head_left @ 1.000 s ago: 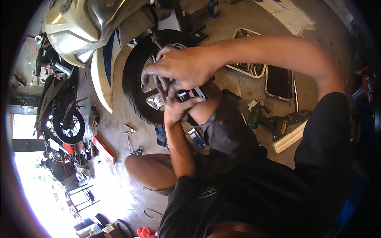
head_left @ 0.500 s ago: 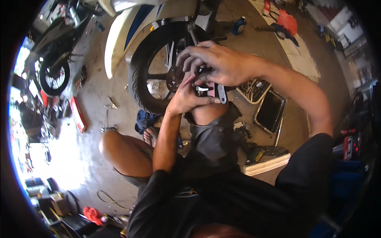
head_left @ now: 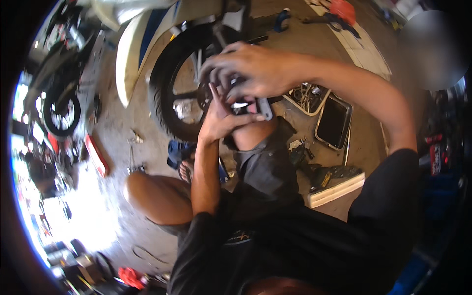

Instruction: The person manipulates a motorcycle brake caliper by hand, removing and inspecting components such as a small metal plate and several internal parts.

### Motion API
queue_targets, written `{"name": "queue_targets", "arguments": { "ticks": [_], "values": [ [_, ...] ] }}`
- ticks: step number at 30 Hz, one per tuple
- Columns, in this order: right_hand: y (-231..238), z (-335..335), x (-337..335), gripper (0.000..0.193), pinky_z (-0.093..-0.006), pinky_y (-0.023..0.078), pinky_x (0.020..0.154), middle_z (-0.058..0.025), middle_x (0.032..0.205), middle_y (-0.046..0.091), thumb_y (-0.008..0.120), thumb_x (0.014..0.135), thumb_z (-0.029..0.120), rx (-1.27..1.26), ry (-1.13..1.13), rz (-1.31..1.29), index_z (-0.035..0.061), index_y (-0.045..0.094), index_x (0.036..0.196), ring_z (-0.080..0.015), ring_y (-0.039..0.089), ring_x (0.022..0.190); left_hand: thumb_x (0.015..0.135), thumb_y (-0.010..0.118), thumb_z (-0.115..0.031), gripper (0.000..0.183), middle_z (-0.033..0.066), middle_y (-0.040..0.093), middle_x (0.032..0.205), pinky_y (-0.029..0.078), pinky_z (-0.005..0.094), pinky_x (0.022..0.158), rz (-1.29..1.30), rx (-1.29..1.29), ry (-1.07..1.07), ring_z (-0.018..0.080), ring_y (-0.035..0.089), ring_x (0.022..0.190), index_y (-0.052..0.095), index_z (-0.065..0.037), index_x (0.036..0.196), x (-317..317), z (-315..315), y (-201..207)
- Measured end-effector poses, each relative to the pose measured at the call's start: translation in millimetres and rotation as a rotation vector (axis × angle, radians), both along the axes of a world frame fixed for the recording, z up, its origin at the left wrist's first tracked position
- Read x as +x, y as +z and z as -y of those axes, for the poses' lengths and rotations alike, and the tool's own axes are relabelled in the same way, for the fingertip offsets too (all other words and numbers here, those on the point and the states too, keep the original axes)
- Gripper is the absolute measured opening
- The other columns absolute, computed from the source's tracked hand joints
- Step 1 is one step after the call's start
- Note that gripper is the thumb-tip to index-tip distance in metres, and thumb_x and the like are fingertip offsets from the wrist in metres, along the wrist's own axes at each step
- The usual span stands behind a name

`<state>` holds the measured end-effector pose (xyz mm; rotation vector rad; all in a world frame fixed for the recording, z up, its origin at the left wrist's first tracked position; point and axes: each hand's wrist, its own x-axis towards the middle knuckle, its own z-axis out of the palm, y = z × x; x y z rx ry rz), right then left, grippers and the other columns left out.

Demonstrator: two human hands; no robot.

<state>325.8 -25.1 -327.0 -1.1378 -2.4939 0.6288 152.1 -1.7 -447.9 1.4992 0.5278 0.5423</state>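
Note:
My left hand (head_left: 216, 124) grips a small grey and black metal part (head_left: 265, 109), its thumb lying along the near side. This part has a rounded grey end with a hole, and something pinkish shows beside it. Over its far side arches my right hand (head_left: 253, 71), fingers bent and closed around it; they are slightly blurred and hide much of it. Both hands are above my raised knee, in front of a motorcycle wheel (head_left: 158, 101) with a black tyre and dark spokes.
White and blue bodywork (head_left: 129, 64) rises beside the wheel. To the right lie an open black tray (head_left: 334, 122), a container of tools (head_left: 307, 98) and a pale wooden block (head_left: 337, 191). A red and white piece (head_left: 96, 156) rests on the floor at left, near another motorcycle (head_left: 61, 110).
The view has shifted a little, so the wheel and hands sit further left. My right fingers have lifted and spread slightly over the metal part; my left hand keeps its hold.

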Motion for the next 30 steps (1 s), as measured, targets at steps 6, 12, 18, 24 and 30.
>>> {"name": "queue_targets", "arguments": {
  "ticks": [6,12,18,24,30],
  "values": [
    [-1.5,0.9,4.3,0.064,-0.0437,0.040,0.099,-0.0116,0.097,0.069,0.075,0.074,0.017,0.245,0.046,0.040,0.0079,0.048,0.131,-0.0294,0.059,0.110,0.059,0.091,-0.009,0.107,0.0122,0.047,0.132,0.046,0.0359,0.099,0.260,0.007,0.097,0.0216,0.049,0.120,0.025,0.000,0.144,6.4,6.5,-3.3],
    [-6.0,-5.2,-3.8,0.063,-0.0431,0.030,0.108,-0.0107,0.105,0.066,0.074,0.078,0.019,0.113,0.049,0.003,0.0113,0.046,0.134,-0.0328,0.054,0.113,0.061,0.089,-0.009,0.099,0.0157,0.034,0.145,0.040,0.0378,0.106,0.113,0.019,-0.025,0.0241,0.044,0.127,0.033,0.007,0.140,-2.6,-2.5,1.6],
    [1.7,-1.7,2.0,0.067,-0.0439,0.047,0.092,-0.0140,0.097,0.068,0.078,0.075,0.022,0.195,0.085,-0.062,0.0060,0.046,0.131,-0.0284,0.066,0.094,0.059,0.092,-0.018,0.081,0.0123,0.053,0.120,0.043,0.0366,0.098,0.105,0.461,0.114,0.0223,0.051,0.111,0.048,0.006,0.123,9.5,-5.6,-8.0],
    [3.4,-3.2,-2.3,0.068,-0.0431,0.026,0.111,-0.0059,0.104,0.067,0.076,0.076,0.020,0.078,0.043,0.092,0.0112,0.046,0.136,-0.0238,0.056,0.115,0.060,0.092,-0.027,0.120,0.0183,0.027,0.147,0.029,0.0416,0.113,0.153,0.276,0.020,0.0306,0.030,0.137,0.016,0.002,0.149,2.4,-3.2,-4.0],
    [2.9,-9.4,-4.8,0.072,-0.0452,0.024,0.111,-0.0081,0.110,0.066,0.077,0.076,0.025,0.159,0.113,0.011,0.0114,0.045,0.139,-0.0231,0.055,0.116,0.057,0.091,-0.026,0.119,0.0192,0.031,0.145,0.030,0.0430,0.112,0.195,0.336,0.044,0.0309,0.030,0.137,0.020,-0.002,0.150,-0.2,-8.5,-1.0]
  ]
}}
